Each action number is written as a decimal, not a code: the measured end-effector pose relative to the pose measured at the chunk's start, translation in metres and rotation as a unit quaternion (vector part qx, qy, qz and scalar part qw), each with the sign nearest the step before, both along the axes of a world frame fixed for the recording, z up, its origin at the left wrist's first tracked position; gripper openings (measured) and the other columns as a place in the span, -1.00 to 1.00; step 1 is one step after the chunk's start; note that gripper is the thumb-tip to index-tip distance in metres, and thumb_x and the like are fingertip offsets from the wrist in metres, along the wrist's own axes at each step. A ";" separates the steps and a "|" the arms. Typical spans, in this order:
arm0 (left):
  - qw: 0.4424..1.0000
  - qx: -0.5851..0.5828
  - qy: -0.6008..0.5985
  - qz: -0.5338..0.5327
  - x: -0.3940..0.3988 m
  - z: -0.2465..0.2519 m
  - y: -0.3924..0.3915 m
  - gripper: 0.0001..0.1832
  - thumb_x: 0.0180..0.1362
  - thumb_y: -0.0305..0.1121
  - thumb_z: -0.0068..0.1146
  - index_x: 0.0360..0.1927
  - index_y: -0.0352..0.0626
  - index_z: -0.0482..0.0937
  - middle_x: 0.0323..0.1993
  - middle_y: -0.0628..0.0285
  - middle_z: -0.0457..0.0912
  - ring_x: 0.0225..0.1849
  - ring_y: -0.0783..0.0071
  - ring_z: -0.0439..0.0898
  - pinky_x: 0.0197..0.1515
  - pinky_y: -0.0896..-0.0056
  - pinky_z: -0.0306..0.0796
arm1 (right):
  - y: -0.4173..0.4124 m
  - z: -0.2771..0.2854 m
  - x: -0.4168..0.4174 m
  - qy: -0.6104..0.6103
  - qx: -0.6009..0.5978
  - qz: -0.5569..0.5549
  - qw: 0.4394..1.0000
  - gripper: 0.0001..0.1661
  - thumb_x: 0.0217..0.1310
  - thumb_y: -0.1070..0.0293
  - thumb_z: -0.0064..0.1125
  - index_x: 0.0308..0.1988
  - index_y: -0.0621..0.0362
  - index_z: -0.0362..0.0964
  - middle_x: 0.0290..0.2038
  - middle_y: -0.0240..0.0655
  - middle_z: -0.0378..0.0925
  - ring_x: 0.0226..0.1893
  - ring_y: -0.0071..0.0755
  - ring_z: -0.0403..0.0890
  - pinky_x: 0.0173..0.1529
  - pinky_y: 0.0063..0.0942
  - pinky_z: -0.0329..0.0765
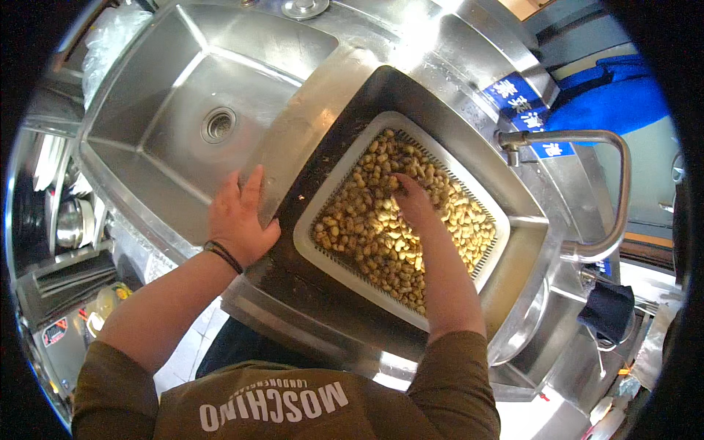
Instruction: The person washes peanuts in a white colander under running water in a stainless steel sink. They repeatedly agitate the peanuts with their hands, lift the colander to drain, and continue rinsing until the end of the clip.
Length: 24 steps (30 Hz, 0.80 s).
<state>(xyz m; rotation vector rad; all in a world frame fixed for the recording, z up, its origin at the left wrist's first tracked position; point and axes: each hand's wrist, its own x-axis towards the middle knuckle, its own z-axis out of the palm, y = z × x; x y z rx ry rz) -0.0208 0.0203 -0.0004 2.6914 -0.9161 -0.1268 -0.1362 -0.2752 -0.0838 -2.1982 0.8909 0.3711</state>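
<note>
Peanuts in their shells (379,220) fill a pale plastic basket (352,297) with slotted sides, which sits in the right steel sink basin (308,308). Dirty-looking brown peanuts lie mostly to the left and front, lighter ones to the right. My right hand (413,203) reaches down into the peanuts near the basket's middle, its fingers curled and partly hidden; whether they grip any peanuts cannot be told. My left hand (242,217), with dark bands at the wrist, rests spread on the steel divider (286,148) between the basins and holds nothing.
The left basin (181,115) has a round drain (219,125). A curved steel faucet (621,192) stands at the right rim, near blue signs (522,110) bearing writing. A clear plastic bag (110,49) is at the upper left, a dark cloth-like item (608,313) at the lower right.
</note>
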 end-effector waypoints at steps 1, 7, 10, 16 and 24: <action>1.000 0.010 0.000 0.008 -0.002 -0.001 0.002 -0.06 -0.33 -0.24 0.23 0.23 -0.02 0.05 0.11 -0.18 0.13 0.10 -0.14 0.20 0.13 0.05 0.13 | -0.010 0.013 -0.013 -0.056 0.032 0.034 0.997 -0.53 0.08 0.45 0.04 0.05 0.19 0.28 0.07 -0.15 0.31 0.06 -0.20 0.34 0.11 -0.37 0.33; 1.000 0.017 0.011 0.002 0.000 0.001 -0.001 -0.06 -0.33 -0.25 0.22 0.23 -0.07 0.06 0.09 -0.18 0.16 0.10 -0.13 0.20 0.14 0.07 0.13 | -0.085 -0.020 -0.119 -0.067 -0.089 -0.117 0.987 -0.48 0.09 0.03 0.05 0.02 0.04 0.34 0.00 -0.14 0.36 0.01 -0.13 0.38 0.02 -0.25 0.37; 1.000 0.025 0.005 0.006 0.001 0.001 0.003 -0.07 -0.33 -0.26 0.21 0.23 -0.07 0.06 0.09 -0.17 0.16 0.10 -0.13 0.20 0.14 0.07 0.13 | -0.067 -0.017 -0.088 -0.016 -0.092 -0.157 0.983 -0.38 0.10 -0.10 -0.01 0.05 0.06 0.30 0.00 -0.10 0.35 -0.01 -0.09 0.39 0.01 -0.22 0.38; 1.000 -0.003 0.000 -0.014 0.000 -0.002 -0.006 -0.07 -0.32 -0.26 0.20 0.24 -0.04 0.05 0.10 -0.18 0.15 0.11 -0.13 0.19 0.16 0.05 0.10 | -0.010 -0.037 -0.038 -0.015 -0.081 -0.072 0.994 -0.25 0.07 -0.24 -0.08 0.14 -0.02 0.18 0.05 -0.06 0.29 0.06 -0.03 0.32 0.12 -0.14 0.27; 1.000 0.020 -0.014 0.002 -0.002 -0.001 0.003 -0.08 -0.31 -0.27 0.19 0.23 -0.08 0.04 0.11 -0.20 0.14 0.12 -0.14 0.19 0.17 0.07 0.09 | 0.095 -0.009 -0.061 0.159 -0.143 0.257 0.942 -0.24 0.08 -0.19 -0.08 0.23 -0.24 -0.03 0.31 -0.22 -0.28 0.27 -0.03 -0.09 0.19 0.10 0.06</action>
